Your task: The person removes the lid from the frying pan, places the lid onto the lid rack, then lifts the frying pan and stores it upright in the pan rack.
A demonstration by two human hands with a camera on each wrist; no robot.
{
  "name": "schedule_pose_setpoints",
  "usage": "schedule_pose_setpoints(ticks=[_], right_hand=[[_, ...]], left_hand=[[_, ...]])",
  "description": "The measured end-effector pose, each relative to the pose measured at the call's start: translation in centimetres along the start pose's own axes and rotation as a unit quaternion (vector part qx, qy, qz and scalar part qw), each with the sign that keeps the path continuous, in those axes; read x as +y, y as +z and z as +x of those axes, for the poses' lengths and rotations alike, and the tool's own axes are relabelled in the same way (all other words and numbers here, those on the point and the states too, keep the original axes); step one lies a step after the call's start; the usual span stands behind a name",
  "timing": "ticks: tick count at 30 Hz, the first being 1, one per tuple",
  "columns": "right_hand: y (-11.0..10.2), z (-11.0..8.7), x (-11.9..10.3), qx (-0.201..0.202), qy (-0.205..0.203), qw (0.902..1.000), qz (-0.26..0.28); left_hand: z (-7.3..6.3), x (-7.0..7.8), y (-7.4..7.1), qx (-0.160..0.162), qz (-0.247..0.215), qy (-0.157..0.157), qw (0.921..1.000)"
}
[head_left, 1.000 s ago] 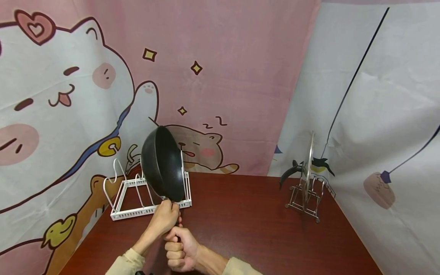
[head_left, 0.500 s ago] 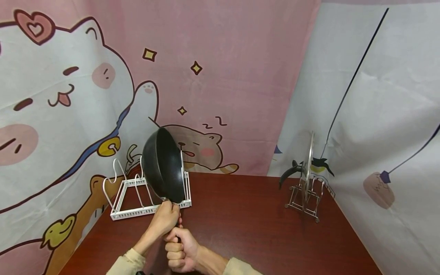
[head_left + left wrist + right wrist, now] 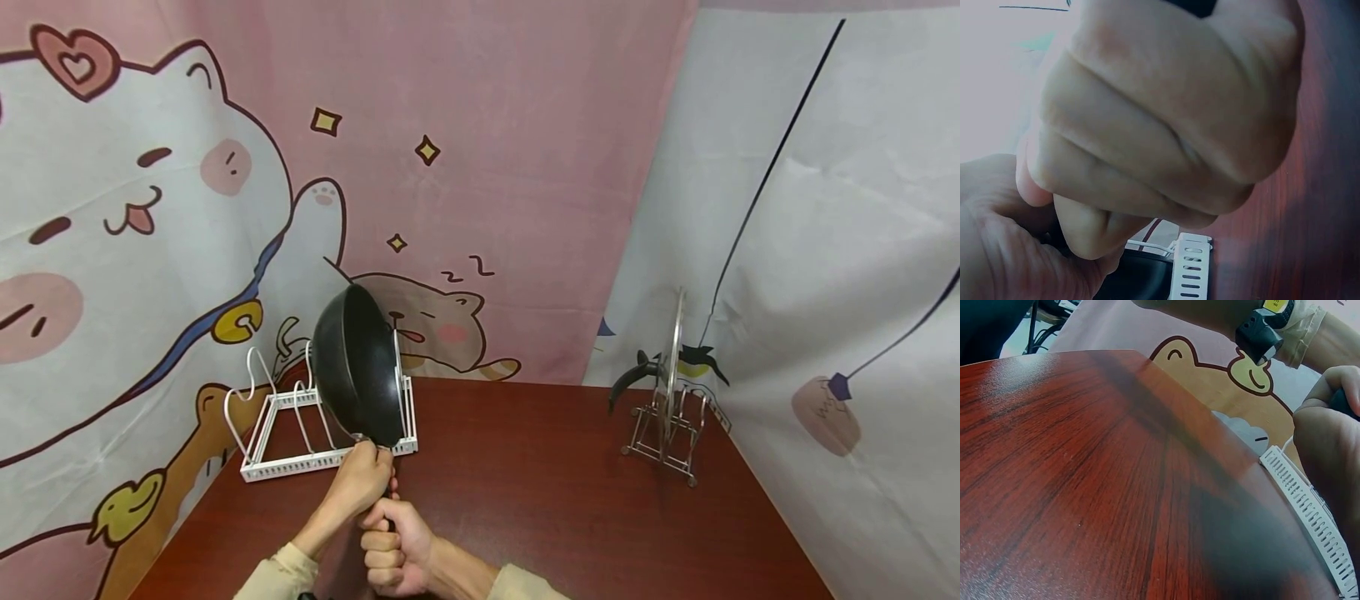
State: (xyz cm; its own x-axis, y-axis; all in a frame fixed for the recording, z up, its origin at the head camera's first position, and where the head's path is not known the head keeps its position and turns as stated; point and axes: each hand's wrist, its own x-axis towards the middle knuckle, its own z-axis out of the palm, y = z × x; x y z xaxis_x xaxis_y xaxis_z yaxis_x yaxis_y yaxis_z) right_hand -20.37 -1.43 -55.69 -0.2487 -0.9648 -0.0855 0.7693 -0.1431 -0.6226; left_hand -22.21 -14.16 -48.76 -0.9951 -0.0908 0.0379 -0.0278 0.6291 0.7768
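A black wok (image 3: pixel 360 367) stands on its side, tilted, at the right end of a white slotted rack (image 3: pixel 292 462), its hollow turned to the right. My left hand (image 3: pixel 363 477) grips the handle close to the wok's body. Just below it, my right hand (image 3: pixel 397 546) holds the handle's end in a fist. The fingers of both hands hide nearly all of the handle. In the left wrist view, a strip of the wok (image 3: pixel 1138 275) and the rack's edge (image 3: pixel 1191 269) show below the hands. Whether the wok's weight rests on the rack I cannot tell.
A wire rack (image 3: pixel 660 450) at the back right of the brown table (image 3: pixel 525 492) holds a round lid (image 3: pixel 675 358) on edge. A dark curved handle sticks out leftward there. Printed cloths (image 3: pixel 525 167) hang behind and beside the table.
The wok has sunk slightly, its upper rim now a little lower and further right. Both hands keep their grip almost in place.
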Motion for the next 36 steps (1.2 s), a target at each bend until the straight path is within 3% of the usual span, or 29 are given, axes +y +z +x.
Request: schedule_pose_setpoints(ticks=[36], right_hand=[[0.76,0.52,0.00,0.041,-0.006,0.9991,-0.011]], left_hand=[[0.26,-0.23,-0.35,-0.009,-0.028,0.003,0.9996]])
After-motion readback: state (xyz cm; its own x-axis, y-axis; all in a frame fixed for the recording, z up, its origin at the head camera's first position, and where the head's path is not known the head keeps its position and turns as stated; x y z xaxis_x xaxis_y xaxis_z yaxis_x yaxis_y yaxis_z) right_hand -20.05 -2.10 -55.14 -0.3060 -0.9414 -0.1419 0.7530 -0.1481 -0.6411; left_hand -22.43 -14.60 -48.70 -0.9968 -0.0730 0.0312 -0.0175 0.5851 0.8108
